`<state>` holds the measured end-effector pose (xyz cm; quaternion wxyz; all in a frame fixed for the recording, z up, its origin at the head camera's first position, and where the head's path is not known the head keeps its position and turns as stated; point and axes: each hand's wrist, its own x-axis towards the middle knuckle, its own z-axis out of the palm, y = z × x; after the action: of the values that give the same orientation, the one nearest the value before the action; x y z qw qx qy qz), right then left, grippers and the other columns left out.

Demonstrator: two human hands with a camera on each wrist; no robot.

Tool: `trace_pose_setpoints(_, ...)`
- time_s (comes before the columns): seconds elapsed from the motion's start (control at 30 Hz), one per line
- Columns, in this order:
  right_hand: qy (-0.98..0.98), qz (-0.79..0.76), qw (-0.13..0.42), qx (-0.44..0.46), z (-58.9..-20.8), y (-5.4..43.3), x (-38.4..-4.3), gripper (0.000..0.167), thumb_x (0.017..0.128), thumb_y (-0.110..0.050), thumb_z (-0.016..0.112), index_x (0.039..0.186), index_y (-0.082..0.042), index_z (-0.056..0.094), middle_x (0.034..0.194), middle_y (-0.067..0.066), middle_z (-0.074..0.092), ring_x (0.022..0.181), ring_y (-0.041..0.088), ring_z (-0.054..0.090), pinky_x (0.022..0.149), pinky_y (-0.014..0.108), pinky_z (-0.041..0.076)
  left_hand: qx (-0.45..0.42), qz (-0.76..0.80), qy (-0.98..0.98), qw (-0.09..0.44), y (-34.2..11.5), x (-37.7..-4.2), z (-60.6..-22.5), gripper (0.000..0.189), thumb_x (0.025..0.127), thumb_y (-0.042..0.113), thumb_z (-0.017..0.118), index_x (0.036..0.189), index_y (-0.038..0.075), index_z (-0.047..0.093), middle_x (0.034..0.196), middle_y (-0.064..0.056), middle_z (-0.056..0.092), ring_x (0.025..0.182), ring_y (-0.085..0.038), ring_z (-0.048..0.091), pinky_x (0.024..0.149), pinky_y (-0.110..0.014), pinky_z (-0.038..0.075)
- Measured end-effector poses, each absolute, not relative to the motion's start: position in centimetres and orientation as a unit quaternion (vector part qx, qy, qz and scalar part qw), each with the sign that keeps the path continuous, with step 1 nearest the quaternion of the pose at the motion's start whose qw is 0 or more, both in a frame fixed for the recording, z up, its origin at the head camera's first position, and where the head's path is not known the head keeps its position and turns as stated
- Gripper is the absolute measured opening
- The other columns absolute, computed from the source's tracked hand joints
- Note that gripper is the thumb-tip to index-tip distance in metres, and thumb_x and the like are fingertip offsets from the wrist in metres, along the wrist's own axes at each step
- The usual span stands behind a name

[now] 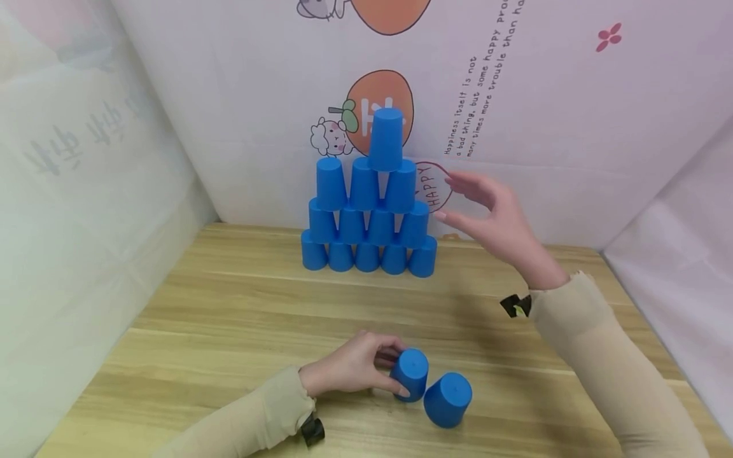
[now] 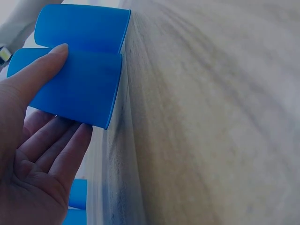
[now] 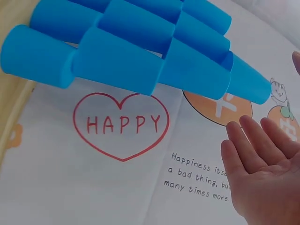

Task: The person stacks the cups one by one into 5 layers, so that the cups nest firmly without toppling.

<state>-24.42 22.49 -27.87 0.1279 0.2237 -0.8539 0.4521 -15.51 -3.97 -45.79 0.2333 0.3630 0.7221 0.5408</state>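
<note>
Blue plastic cups, all upside down, form a pyramid [image 1: 366,226] at the back of the table, with a single cup [image 1: 386,141] on top of a row of three. At the front, my left hand [image 1: 352,364] grips a blue cup [image 1: 413,372], thumb on the near side and fingers on the far side. Just right of it stands another blue cup [image 1: 448,401], overlapping it in the left wrist view. My right hand [image 1: 501,222] is beside the pyramid's right side, fingers extended and thumb apart, holding nothing; the right wrist view shows its palm [image 3: 267,171] near the top cup [image 3: 248,79].
The wooden table [image 1: 240,318] runs back to a printed cloth [image 1: 258,95] hanging behind the pyramid. White cloth walls [image 1: 74,210] flank the table on both sides. A dark band [image 1: 516,306] is on the right sleeve's wrist.
</note>
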Motion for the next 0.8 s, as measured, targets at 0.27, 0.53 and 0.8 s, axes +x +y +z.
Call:
trace_pose_setpoints(0.27,-0.874,0.412,0.1,0.235,-30.8,23.8,-21.9,0.066,0.09,-0.034,0.08,0.148,-0.019,0.053,0.145,0.001,0.056,0.135,0.027,0.049,0.108,0.063,0.038,0.356,0.541,0.724,0.237,-4.0,-15.6,-45.9,0.047,0.082,0.012,0.088,0.123,0.009,0.066,0.117,0.007,0.07,0.107,-0.006,0.066,0.091,-0.024,0.053)
trace_pose_setpoints(0.53,-0.883,0.396,0.078,0.239,-32.9,24.0,-20.6,0.065,0.09,-0.036,0.081,0.146,-0.019,0.055,0.145,0.001,0.056,0.136,0.029,0.047,0.107,0.067,0.036,0.356,0.537,0.726,0.239,-3.9,-15.6,-45.8,0.045,0.082,0.014,0.088,0.122,0.01,0.067,0.117,0.009,0.07,0.107,-0.005,0.066,0.091,-0.023,0.053)
trace_pose_setpoints(0.8,-0.88,0.397,0.086,0.245,-34.0,24.5,-19.7,0.06,0.09,-0.032,0.081,0.144,-0.02,0.058,0.144,-0.002,0.057,0.135,0.027,0.049,0.106,0.065,0.038,0.378,0.51,0.744,0.209,-4.4,-16.5,-44.6,0.049,0.084,0.021,0.087,0.127,0.011,0.065,0.12,0.009,0.068,0.109,-0.005,0.065,0.095,-0.025,0.052)
